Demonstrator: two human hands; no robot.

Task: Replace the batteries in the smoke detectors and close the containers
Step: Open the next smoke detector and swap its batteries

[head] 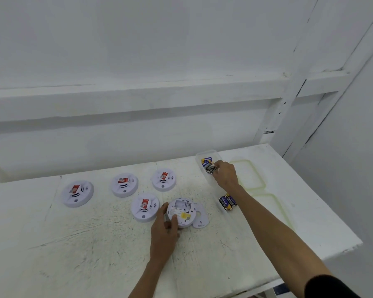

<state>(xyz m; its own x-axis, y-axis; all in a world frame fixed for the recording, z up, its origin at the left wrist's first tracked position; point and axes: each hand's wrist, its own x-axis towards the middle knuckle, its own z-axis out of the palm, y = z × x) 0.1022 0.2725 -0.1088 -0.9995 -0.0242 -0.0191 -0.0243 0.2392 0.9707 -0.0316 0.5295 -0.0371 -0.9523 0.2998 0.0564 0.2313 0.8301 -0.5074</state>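
A: Left part of the surface?
B: Four smoke detectors, face up, with red labels on top. Three sit in a row toward the back edge. The fourth detector is nearer the middle. None of them touch.

A: Left hand?
B: The left hand grips the flipped detector mid-surface, thumb on the back face and fingers curled round its left rim. The underside is up, showing the battery bay and a yellow sticker. The cover plate lies flat at its right side, partly tucked under it.

A: Right hand?
B: The right hand is in the clear container near the back right corner, fingertips pinching a few batteries. There are purple-and-yellow cells at the container's far end. A second batch of cells lies closer to the front, beside the forearm. Can't tell whether that is the same container or another.

A: Lids?
B: Two green-rimmed lids are off, lying flat toward the right edge, one behind the other.
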